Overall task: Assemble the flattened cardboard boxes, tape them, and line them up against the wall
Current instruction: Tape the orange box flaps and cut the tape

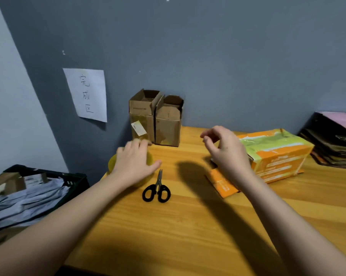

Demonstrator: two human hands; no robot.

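Now my left hand lies spread on the tape roll, my right hand hovers loosely curled, empty; reaching carelessly could knock the scissors at six o'clock.

Both forearms are showing bare from the near edge of the view up to the wrists, with no sleeve in sight. The left hand and the right hand are likewise showing bare. Fingernails are appearing short and plain where they are visible.
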